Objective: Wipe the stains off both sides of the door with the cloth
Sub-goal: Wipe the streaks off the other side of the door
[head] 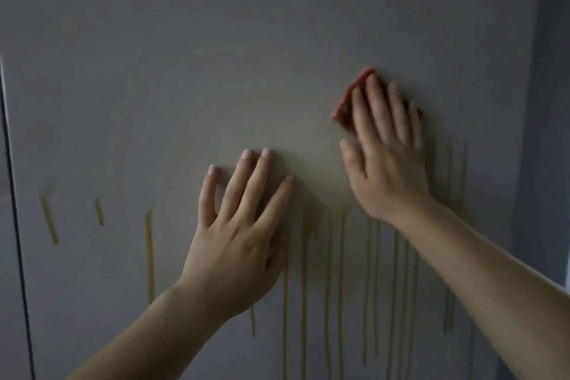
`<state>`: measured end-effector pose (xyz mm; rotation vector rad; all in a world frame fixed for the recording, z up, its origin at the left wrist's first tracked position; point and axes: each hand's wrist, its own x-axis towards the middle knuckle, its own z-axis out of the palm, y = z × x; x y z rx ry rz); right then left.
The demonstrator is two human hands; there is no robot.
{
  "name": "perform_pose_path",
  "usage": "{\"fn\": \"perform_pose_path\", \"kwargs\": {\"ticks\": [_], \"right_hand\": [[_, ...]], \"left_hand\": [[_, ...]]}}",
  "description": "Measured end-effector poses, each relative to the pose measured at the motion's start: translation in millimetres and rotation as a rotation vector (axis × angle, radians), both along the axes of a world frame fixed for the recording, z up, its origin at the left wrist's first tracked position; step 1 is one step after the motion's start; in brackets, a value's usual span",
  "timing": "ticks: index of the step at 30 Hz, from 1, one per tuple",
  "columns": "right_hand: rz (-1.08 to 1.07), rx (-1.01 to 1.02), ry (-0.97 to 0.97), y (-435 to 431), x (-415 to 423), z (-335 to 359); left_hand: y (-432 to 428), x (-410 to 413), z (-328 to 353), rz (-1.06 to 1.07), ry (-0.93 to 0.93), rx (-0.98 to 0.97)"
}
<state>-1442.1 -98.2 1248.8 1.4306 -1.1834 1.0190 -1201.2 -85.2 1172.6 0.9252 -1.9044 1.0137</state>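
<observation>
Pressing flat on the door, the right hand keeps the red cloth under its straight fingers, high on the right part of the panel; only the cloth's left edge and top corner show past the fingers. The left hand lies lower and toward the middle, spread open with its fingertips on the door and holding nothing, probably to steady the panel. The yellow stains are long drips that run straight down, and nearly all of them lie below the cloth, under and between the two wrists, with a few short ones far to the left. So the cloth sits above the drips, and the next stroke likely has to travel downward along their length. The right hand is the nearer one to the thick group of drips on the right side. Only this side of the door is visible.
</observation>
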Motion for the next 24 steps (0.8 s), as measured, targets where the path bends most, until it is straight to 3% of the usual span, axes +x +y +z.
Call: {"fn": "perform_pose_path", "kwargs": {"ticks": [2, 6, 9, 13, 19, 20, 24], "right_hand": [[0.013, -0.009, -0.104, 1, 0, 4], [0.031, 0.101, 0.208, 6, 0, -30], [0.043, 0.079, 0.315, 1, 4, 16], [0.099, 0.046, 0.250, -5, 47, 83], [0.009, 0.089, 0.549, 3, -8, 13], [0.007, 0.066, 0.508, 4, -26, 11], [0.019, 0.008, 0.025, 7, -63, 10]], "left_hand": [[0, -11, 0, 0.012, 0.034, 0.002], [-1, -12, -3, -0.003, 0.069, 0.003], [-2, -12, -1, -0.003, 0.086, 0.006], [-3, -14, -2, 0.015, 0.099, -0.008], [1, -26, -5, 0.042, 0.147, -0.009], [3, -31, -6, 0.038, 0.155, -0.005], [7, -57, -2, 0.027, 0.106, 0.000]]}}
